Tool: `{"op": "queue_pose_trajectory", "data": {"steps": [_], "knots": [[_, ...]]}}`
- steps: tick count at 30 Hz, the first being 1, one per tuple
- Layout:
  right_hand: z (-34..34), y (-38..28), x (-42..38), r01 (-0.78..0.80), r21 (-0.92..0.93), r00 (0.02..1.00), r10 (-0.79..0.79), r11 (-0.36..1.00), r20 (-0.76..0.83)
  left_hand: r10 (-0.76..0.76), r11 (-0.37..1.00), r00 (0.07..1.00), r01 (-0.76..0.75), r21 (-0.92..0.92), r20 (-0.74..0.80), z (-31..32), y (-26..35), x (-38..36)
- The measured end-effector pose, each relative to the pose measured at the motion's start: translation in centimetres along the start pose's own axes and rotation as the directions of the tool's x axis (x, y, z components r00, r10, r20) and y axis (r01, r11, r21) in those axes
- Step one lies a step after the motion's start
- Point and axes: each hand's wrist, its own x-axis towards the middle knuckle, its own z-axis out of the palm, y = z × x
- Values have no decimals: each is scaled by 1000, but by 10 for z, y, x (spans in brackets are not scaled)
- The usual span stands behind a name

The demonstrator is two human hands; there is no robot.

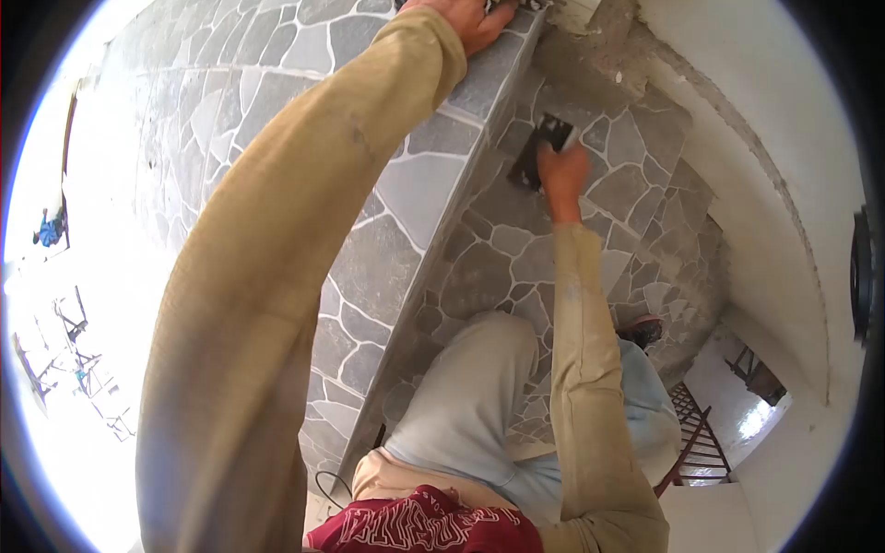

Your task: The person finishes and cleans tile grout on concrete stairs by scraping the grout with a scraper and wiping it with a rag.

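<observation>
My right hand (563, 175) is closed round a dark rectangular hand float (530, 164) with pale smears. The float is on or just above the lower grey stone paving (521, 251); motion blurs it. My left hand (467, 22) is at the top edge of the view, over the far end of the raised stone-faced ledge (406, 198). Its fingers look curled at a dark, white-speckled thing (533, 5), mostly cut off by the frame. Pale joints run between the irregular grey stones on both levels.
A curved pale wall (737, 175) borders the paving on the right, with rough cement (604, 60) near the top. My bent knee (498, 336) is beside the ledge's edge. A dark red slatted rack (702, 452) stands lower right. A distant person in blue (46, 230) is far left.
</observation>
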Motion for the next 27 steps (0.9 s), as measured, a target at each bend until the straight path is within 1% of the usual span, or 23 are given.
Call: {"op": "queue_pose_trajectory", "data": {"steps": [2, 3, 4, 6, 8, 9, 11, 12, 14, 15, 17, 18, 19, 20, 21, 23, 24, 25, 27], "knots": [[21, -14, 5, 201, -180, 974, -216, 963, -68, -21, 1000, 1000, 21, -23, 0, 0, 1, -4], [25, -18, 10, 208, -189, 973, -223, 960, -61, -20, 999, 1000, 20, -40, -3, 0, 2, -4], [30, -22, 19, 201, -190, 976, -214, 961, -49, -11, 1000, 1000, 11, -2, 18, -1, 2, -2], [28, -17, 22, 196, -187, 978, -206, 963, -35, -33, 999, 999, 33, 4, 22, 0, 2, -3], [14, -4, 23, 101, -174, 991, -115, 980, -74, -77, 997, 996, 75, 34, 46, -1, 3, 0], [20, -4, 26, 106, -170, 991, -119, 980, -66, -82, 996, 996, 80, 43, 45, -5, 0, -1], [18, -5, 25, 87, -203, 982, -118, 975, -145, -60, 998, 996, 58, 37, 64, -5, 2, -1], [20, -8, 30, 79, -210, 982, -112, 974, -151, -43, 999, 999, 42, 14, 26, -4, 3, -2], [32, -23, 46, 159, -198, 987, -161, 967, 6, -29, 1000, 999, 29, 6, 41, -2, 2, -5], [29, -24, 49, 166, -198, 985, -171, 966, -4, -14, 1000, 999, 13, 11, 48, -2, 0, -1], [21, -13, 48, 228, -121, 961, -243, 966, -132, -14, 1000, 999, 14, 4, 34, -3, 6, -1], [13, -11, 57, 245, -116, 954, -261, 963, -145, -40, 999, 998, 39, 11, 45, -3, 7, 1], [5, -6, 61, 190, -68, 968, -198, 980, -156, -74, 997, 995, 73, 21, 67, -4, 4, 2], [4, 1, 60, 121, -19, 980, -122, 993, -159, -49, 998, 998, 47, 36, 51, -4, 2, 2], [14, 2, 66, 112, -13, 981, -113, 994, -156, -47, 998, 997, 45, 39, 61, -3, 1, 0], [32, -4, 80, 130, -137, 985, -143, 982, -94, -45, 999, 998, 46, -19, 37, -5, 5, -1], [33, -6, 79, 129, -140, 984, -144, 982, -102, -60, 998, 996, 62, -25, 70, -8, 8, -2], [36, -14, 84, 154, -138, 979, -170, 978, -109, -48, 998, 997, 49, -27, 58, -10, 10, 0], [26, -17, 85, 173, -135, 973, -191, 976, -130, -93, 995, 992, 95, -19, 82, -11, 14, 0]]}}
